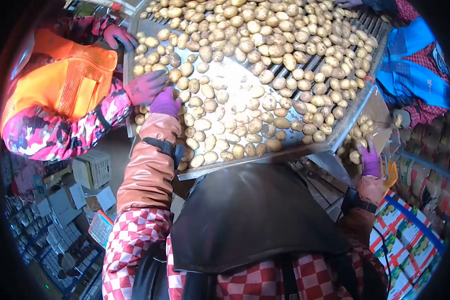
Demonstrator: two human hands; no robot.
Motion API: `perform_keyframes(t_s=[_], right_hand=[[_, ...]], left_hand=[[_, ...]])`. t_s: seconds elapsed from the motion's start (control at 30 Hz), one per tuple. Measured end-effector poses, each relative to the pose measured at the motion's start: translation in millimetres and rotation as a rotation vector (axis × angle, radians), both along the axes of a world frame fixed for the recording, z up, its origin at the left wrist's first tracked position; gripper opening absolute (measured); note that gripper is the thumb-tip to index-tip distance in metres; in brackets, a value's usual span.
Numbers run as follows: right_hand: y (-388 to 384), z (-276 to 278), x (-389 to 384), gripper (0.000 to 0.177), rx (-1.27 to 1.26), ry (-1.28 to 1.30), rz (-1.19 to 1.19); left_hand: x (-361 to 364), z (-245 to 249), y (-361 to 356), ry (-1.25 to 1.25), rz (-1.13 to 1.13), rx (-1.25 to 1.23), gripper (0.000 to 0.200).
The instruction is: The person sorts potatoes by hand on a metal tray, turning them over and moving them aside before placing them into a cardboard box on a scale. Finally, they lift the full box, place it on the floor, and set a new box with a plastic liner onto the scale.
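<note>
Potatoes (207, 91) lie spread over a metal sorting table (335, 140) in front of me. My left hand (166, 103), in a purple glove, is at the table's left side among them. Its fingers look curled together, and what they hold, if anything, is hidden. At the lower right, my right hand (370, 159), also gloved in purple, reaches to a cardboard box (381, 120) with potatoes in it. The fingers of that hand are apart, close against the potatoes (355, 156) there.
On the left, a co-worker in an orange vest (75, 80) has a gloved hand (147, 87) beside my left one. Another person in a blue vest (410, 65) stands at the right. Printed cartons (405, 240) are stacked at the lower right; a white box (92, 167) is at the left.
</note>
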State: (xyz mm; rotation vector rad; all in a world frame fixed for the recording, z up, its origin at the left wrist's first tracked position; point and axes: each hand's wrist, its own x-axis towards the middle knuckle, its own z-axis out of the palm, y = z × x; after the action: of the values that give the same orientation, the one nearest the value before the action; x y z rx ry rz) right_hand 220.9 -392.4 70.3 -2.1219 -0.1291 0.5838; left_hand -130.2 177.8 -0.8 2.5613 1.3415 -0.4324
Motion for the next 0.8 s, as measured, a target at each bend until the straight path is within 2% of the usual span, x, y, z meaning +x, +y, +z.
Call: perform_keyframes(t_s=[0.07,0.1,0.17,0.2,0.23,0.27,0.3,0.37,0.47,0.53,0.57,0.6,0.63,0.67,0.7,0.73,0.77,0.8], right_hand=[[-11,-14,1,0.061,-0.128,-0.234,0.063],[-11,-20,6,0.059,-0.188,-0.353,0.1],[54,-26,-26,0.053,0.047,-0.342,0.085],[88,-11,-49,0.051,0.089,-0.021,0.068],[110,-16,-66,0.05,0.138,-0.094,0.235],[119,-43,-71,0.048,0.178,0.038,0.33],[144,-33,-90,0.043,0.159,0.158,0.36],[165,-49,-106,0.047,0.239,0.152,0.581],[172,-50,-123,0.046,0.34,0.23,0.686],[166,-49,-123,0.044,0.384,0.505,0.613],[164,-40,-123,0.045,0.432,0.665,0.534],[162,-34,-123,0.045,0.48,0.826,0.448],[156,-45,-122,0.048,0.606,0.947,0.43],[159,-41,-127,0.048,0.658,1.035,0.31],[166,-35,-139,0.049,0.702,1.124,0.192],[172,-32,-146,0.049,0.753,1.207,0.078],[169,-50,-147,0.046,0.722,0.862,0.316],[166,-68,-148,0.043,0.649,0.485,0.469]], left_hand=[[-17,-56,40,-0.08,-0.012,-0.087,0.055],[-8,-57,54,-0.067,-0.012,-0.131,0.056],[-1,-38,47,0.001,-0.03,-0.175,0.057],[3,-33,44,0.011,-0.036,-0.179,0.058],[4,-26,42,0.035,-0.047,-0.189,0.059],[0,-23,37,0.036,-0.051,-0.191,0.06],[-3,-17,35,0.048,-0.057,-0.199,0.06],[-11,-14,24,0.018,-0.048,-0.184,0.062],[-24,-21,12,-0.131,0.054,-0.118,0.063],[-43,-51,11,-0.399,0.165,-0.026,0.064],[-35,-27,-10,-0.512,0.262,-0.085,0.066],[-32,-28,-24,-0.654,0.229,-0.007,0.062],[-11,-5,-63,-0.898,0.368,-0.34,0.059],[24,62,-119,-0.865,0.419,-0.608,0.054],[34,56,-154,-0.668,0.11,-0.984,0.049],[48,65,-178,-0.73,-0.003,-1.063,0.043],[55,46,-184,-0.715,-0.178,-0.982,0.045],[60,30,-178,-0.67,-0.602,-0.506,0.052]])
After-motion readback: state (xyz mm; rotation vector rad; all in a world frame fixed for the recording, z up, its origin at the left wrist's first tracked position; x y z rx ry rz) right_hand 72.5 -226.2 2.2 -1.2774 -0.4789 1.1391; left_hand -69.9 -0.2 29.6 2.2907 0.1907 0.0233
